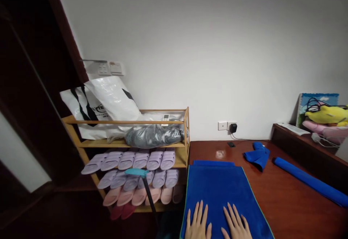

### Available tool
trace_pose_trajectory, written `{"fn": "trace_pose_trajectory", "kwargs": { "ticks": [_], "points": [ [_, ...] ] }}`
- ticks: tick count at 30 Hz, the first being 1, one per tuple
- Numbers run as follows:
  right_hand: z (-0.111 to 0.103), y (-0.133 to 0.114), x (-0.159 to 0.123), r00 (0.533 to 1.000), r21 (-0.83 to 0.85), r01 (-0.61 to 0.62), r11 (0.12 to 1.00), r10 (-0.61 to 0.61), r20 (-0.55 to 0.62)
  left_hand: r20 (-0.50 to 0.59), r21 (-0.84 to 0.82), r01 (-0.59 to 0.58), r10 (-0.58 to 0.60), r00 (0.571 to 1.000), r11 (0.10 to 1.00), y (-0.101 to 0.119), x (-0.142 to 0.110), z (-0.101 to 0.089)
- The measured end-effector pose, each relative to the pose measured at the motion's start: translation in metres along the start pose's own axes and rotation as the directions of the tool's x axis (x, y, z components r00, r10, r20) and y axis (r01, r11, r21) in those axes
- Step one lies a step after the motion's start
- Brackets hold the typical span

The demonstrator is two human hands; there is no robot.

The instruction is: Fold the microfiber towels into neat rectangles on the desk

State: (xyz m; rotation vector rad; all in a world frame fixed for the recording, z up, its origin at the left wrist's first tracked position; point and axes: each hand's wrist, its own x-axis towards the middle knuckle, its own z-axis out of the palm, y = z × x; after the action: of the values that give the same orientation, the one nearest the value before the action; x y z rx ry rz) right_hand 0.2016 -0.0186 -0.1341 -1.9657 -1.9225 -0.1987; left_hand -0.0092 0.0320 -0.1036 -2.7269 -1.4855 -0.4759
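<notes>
Both hands reach in from the bottom edge of the frame, palms down and side by side but apart, fingers pointing up the picture. The left hand (198, 222) and the right hand (236, 222) are open, fingers slightly spread, lying flat on the blue cloth (217, 184), which is spread over the desk (285, 195) at lower centre, neither gripping it.

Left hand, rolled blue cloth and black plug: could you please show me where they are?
Left hand (198, 227), head view: back of the hand.
Rolled blue cloth (310, 181), head view: middle of its length.
Black plug (233, 128), head view: middle of its body.
</notes>
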Motion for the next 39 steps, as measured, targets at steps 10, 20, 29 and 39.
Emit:
{"fn": "trace_pose_trajectory", "kwargs": {
  "ticks": [10,20,29,39],
  "points": [
    [-0.038,-0.002,0.054,0.997,0.044,-0.024,0.999,0.021,0.072,0.061,0.005,0.087,-0.087,0.994,0.996,0.004,0.048,-0.034],
    [-0.025,0.002,0.047,0.991,-0.094,-0.137,0.986,0.137,0.0,0.09,-0.067,0.02,-0.014,0.996,0.998,-0.004,0.052,-0.031],
    [-0.004,0.021,0.111,0.989,-0.048,-0.131,0.99,0.134,0.07,0.121,-0.045,0.05,-0.044,0.992,0.998,-0.027,0.114,-0.015],
    [0.009,0.037,0.16,0.979,0.022,-0.159,0.987,0.155,0.132,0.146,-0.029,0.05,-0.046,0.988,0.998,-0.043,0.161,-0.008]
  ]
}}
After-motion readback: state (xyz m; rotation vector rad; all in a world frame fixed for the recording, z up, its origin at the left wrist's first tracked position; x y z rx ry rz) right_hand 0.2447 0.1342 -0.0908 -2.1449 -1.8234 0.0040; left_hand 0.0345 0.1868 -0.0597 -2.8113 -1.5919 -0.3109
